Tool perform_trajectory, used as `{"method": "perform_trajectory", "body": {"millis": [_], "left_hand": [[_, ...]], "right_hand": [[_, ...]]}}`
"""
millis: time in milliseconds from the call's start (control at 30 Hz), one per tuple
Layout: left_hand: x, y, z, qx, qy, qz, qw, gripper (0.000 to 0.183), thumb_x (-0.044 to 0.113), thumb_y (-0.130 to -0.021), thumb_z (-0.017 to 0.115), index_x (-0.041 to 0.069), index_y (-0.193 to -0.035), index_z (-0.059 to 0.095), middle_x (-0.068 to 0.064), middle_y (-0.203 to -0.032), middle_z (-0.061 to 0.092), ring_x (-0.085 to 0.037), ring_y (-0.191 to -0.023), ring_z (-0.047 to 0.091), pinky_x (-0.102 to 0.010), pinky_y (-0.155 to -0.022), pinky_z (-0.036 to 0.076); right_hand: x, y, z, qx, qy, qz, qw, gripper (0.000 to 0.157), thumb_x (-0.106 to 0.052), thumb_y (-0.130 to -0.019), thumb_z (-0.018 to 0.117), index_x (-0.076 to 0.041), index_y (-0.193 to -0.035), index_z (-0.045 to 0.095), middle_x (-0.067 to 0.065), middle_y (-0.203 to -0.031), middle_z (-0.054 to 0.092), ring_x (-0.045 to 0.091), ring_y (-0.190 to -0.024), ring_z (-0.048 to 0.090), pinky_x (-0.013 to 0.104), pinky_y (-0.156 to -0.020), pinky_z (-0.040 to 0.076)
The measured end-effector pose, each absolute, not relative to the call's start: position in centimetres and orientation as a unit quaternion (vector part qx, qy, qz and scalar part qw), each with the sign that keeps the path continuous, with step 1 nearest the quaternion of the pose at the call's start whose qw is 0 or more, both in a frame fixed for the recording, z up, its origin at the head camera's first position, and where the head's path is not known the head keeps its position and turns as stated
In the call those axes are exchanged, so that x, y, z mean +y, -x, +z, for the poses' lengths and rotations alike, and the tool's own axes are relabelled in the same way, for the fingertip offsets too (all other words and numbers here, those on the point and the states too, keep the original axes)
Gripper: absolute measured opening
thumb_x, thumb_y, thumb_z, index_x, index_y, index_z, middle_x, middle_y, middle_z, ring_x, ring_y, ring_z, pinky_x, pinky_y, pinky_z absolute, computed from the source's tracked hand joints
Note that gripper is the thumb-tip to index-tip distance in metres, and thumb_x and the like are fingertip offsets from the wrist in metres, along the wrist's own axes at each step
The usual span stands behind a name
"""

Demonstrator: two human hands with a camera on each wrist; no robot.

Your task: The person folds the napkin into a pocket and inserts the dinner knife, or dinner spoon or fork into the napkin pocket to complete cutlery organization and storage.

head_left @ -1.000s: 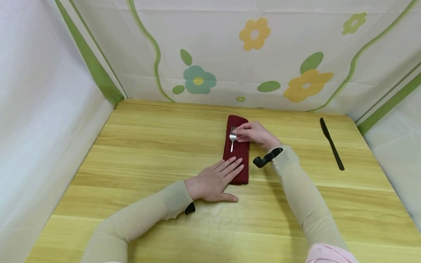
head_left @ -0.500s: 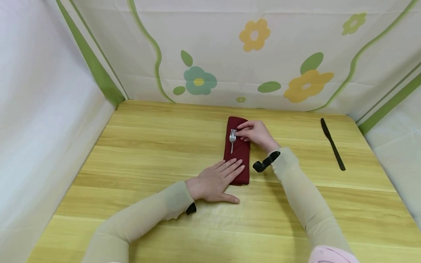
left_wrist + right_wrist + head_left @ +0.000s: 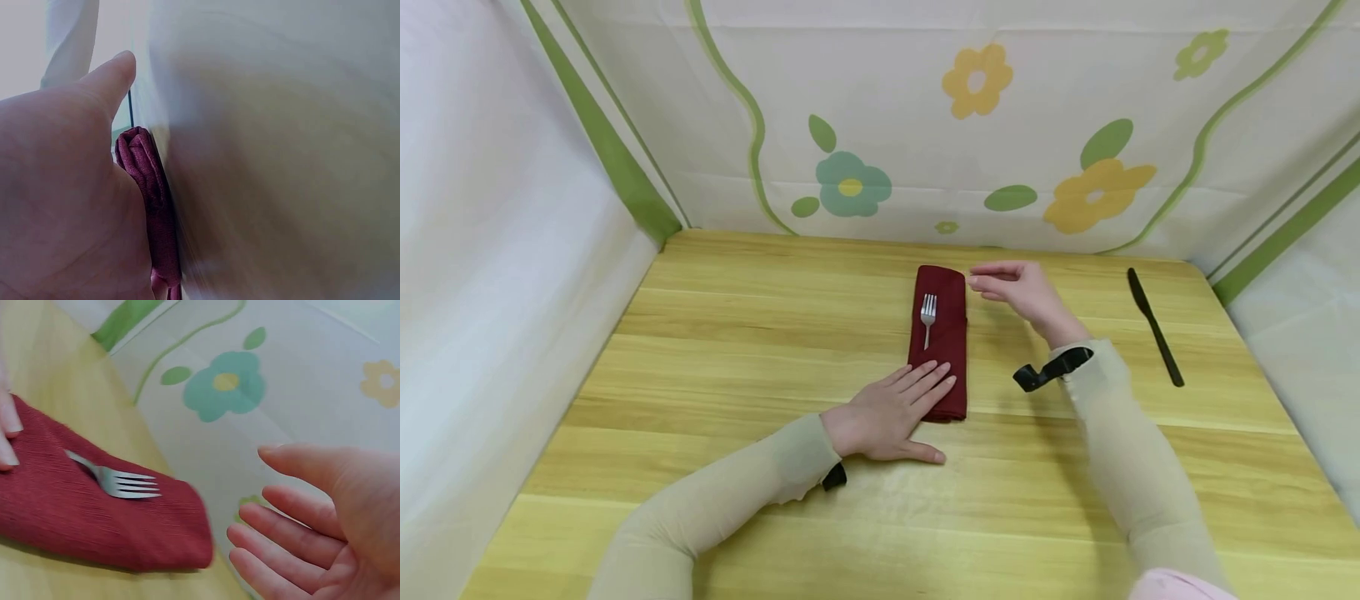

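Note:
A dark red cloth napkin (image 3: 951,333), folded into a long narrow strip, lies on the wooden table. On its upper half rests a silver fork (image 3: 928,312), tines pointing away; the lower handle is tucked into a fold and hidden. My left hand (image 3: 891,412) lies flat with its fingers across the napkin's near end and its thumb on the table. In the left wrist view the napkin's layered edge (image 3: 147,181) shows beside the palm. My right hand (image 3: 1018,292) holds nothing and hovers just right of the napkin's far end, fingers loosely extended, apart from the fork.
A black knife (image 3: 1153,325) lies at the right side of the table (image 3: 737,333). White curtains with printed flowers (image 3: 925,125) stand behind the table's far edge, and plain ones (image 3: 512,250) line both sides.
My right hand has let go of the fork and moved off to the right, away from the napkin. The fork stays on the napkin; my left hand keeps its place.

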State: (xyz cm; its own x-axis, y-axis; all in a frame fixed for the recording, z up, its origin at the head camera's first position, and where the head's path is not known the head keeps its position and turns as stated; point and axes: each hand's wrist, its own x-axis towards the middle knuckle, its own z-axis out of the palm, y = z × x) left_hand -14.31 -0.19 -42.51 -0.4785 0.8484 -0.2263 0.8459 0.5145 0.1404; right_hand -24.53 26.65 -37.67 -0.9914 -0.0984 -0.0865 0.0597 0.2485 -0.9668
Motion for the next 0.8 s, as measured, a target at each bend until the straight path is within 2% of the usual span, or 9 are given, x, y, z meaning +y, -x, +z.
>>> {"method": "perform_trajectory", "body": {"millis": [200, 367, 600, 800], "left_hand": [[-0.3, 14.2, -42.1, 0.859, -0.493, 0.012, 0.135, 0.104, 0.077, -0.095, 0.041, 0.012, -0.164, 0.000, -0.005, -0.170, -0.005, -0.022, -0.154, -0.007, -0.037, -0.123, 0.002], [-0.4, 14.1, -41.9, 0.860, -0.491, 0.017, 0.137, 0.104, 0.076, -0.095, 0.043, 0.011, -0.165, 0.000, -0.006, -0.170, -0.004, -0.021, -0.154, -0.006, -0.037, -0.123, 0.002], [-0.5, 14.1, -42.1, 0.861, -0.491, 0.020, 0.134, 0.104, 0.076, -0.095, 0.043, 0.011, -0.165, 0.001, -0.006, -0.170, -0.004, -0.021, -0.154, -0.007, -0.038, -0.123, 0.002], [-0.5, 14.1, -42.4, 0.861, -0.493, 0.014, 0.128, 0.104, 0.077, -0.095, 0.040, 0.012, -0.164, -0.001, -0.005, -0.170, -0.005, -0.020, -0.154, -0.009, -0.036, -0.122, -0.001]], "right_hand": [[28.9, 23.9, -36.0, 0.782, 0.017, -0.623, 0.029, 0.046, -0.022, -0.095, 0.076, 0.008, -0.128, 0.066, 0.002, -0.112, 0.074, 0.019, -0.108, 0.069, 0.033, -0.094, 0.054], [30.6, 23.0, -34.3, 0.779, 0.012, -0.627, 0.005, 0.043, -0.022, -0.092, 0.079, 0.004, -0.125, 0.070, 0.000, -0.109, 0.075, 0.017, -0.103, 0.071, 0.029, -0.090, 0.055], [32.7, 21.5, -32.3, 0.802, -0.011, -0.597, 0.011, 0.051, -0.030, -0.092, 0.078, -0.002, -0.134, 0.067, -0.004, -0.119, 0.072, 0.010, -0.106, 0.068, 0.021, -0.092, 0.052], [34.8, 21.0, -32.3, 0.757, -0.011, -0.653, -0.018, 0.040, -0.016, -0.091, 0.080, 0.000, -0.126, 0.071, -0.001, -0.114, 0.073, 0.012, -0.100, 0.071, 0.023, -0.089, 0.054]]}}
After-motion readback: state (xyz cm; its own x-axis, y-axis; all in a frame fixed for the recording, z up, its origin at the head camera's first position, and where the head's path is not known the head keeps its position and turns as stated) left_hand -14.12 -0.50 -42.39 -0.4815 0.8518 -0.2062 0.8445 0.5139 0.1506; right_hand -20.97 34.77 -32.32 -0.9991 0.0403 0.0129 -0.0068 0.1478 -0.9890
